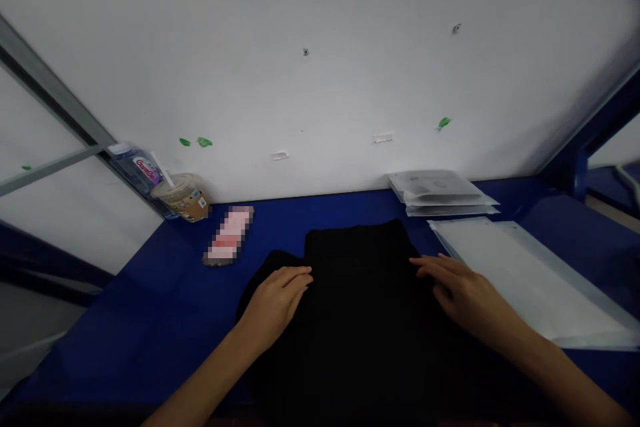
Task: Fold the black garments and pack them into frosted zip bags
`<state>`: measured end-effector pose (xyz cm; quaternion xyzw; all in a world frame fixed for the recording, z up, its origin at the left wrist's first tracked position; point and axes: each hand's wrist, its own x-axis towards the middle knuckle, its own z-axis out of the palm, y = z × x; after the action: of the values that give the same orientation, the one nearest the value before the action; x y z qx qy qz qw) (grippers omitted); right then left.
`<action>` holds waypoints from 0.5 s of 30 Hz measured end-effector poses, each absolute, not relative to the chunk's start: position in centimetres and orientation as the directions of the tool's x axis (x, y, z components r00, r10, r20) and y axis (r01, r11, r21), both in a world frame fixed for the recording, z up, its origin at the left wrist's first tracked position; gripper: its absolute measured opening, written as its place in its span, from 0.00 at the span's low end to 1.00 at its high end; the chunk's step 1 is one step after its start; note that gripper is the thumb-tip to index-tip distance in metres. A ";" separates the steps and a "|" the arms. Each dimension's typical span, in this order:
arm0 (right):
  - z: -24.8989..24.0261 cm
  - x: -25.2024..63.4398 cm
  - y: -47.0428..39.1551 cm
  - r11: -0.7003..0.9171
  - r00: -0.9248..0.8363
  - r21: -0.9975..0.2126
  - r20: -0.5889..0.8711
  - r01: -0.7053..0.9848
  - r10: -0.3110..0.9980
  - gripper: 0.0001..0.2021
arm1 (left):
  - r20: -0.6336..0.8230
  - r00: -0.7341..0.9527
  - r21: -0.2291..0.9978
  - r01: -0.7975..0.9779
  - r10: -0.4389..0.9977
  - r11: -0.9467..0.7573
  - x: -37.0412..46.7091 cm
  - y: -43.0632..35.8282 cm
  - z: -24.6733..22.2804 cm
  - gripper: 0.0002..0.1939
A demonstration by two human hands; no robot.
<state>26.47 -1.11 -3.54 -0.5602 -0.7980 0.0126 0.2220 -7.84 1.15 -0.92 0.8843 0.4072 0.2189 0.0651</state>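
Note:
A black cloth item (365, 307), probably a garment, lies spread before me and runs down to the bottom of the view. Its top edge is fairly straight, and a separate flap bulges out at the left. My left hand (280, 293) rests on the left part of the cloth, fingers extended and close together. At the right edge of the cloth is my right hand (460, 287), its fingers stretched out over the fabric and the thumb tucked below. Neither hand visibly grips the cloth. The dark fabric hides its own seams and folds.
The cloth lies on a blue table (150, 320) against a white wall (340, 93). At the left are a phone-shaped blurred item (229, 237), a drink cup (183, 197) with a straw and a plastic bottle (143, 170). Translucent bags (445, 193) and larger ones (525, 280) lie right.

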 end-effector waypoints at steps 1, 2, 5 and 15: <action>-3.6 26.4 -1.1 0.394 -0.304 -0.235 0.341 0.889 0.890 0.17 | 0.312 0.590 0.266 0.698 0.745 -0.665 -7.8 1.1 -0.8 0.14; -3.6 26.4 -1.2 0.414 -0.330 -0.209 0.342 0.886 0.880 0.18 | 0.287 0.604 0.245 0.704 0.744 -0.667 -7.9 1.0 -0.6 0.15; -3.2 26.6 -2.1 0.444 -0.351 -0.201 0.373 0.873 0.859 0.19 | 0.229 0.606 0.241 0.723 0.762 -0.647 -8.4 0.3 0.3 0.17; -2.6 28.7 -10.7 0.393 -0.328 -0.525 0.217 0.755 0.919 0.18 | -0.099 0.630 0.506 0.698 0.770 -0.506 -13.3 -7.0 2.2 0.13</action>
<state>28.72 -10.74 -2.61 -0.5248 -0.7976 0.1669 0.2461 -13.32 -7.00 2.22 0.8650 0.4244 0.0696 0.2584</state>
